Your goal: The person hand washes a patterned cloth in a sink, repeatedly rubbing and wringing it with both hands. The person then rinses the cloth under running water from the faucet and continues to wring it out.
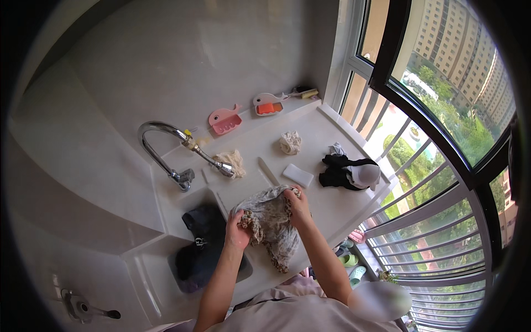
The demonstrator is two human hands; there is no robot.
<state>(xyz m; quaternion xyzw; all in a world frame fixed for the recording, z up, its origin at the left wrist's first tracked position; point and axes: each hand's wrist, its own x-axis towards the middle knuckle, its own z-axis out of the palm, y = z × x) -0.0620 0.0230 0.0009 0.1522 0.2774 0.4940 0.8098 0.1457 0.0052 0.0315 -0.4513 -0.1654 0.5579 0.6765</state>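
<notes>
Gripping with both hands: left hand clenched on the near-left edge, right hand clenched on the far-right edge of a crumpled garment. Stretched between the hands, above the white table, with the lower end hanging nearer the body than either hand. Mottled pale grey and white over the middle, patchy, limp, deeply creased; trimmed in gathered brown-and-cream speckled fabric, bunched thickest just right of the left hand and showing again beside the right fingers and at the lowest tip. Cannot tell whether touching the table at that tip. Just beyond the right hand: a white soap bar, with a slim pale strip to its left. Farther beyond: a crumpled white cloth. Off to the right of the right hand: a black and white bundle. Left of the left hand: dark cloth heaped in the sink. Beyond the left hand: a cream cloth, close by the chrome faucet.
</notes>
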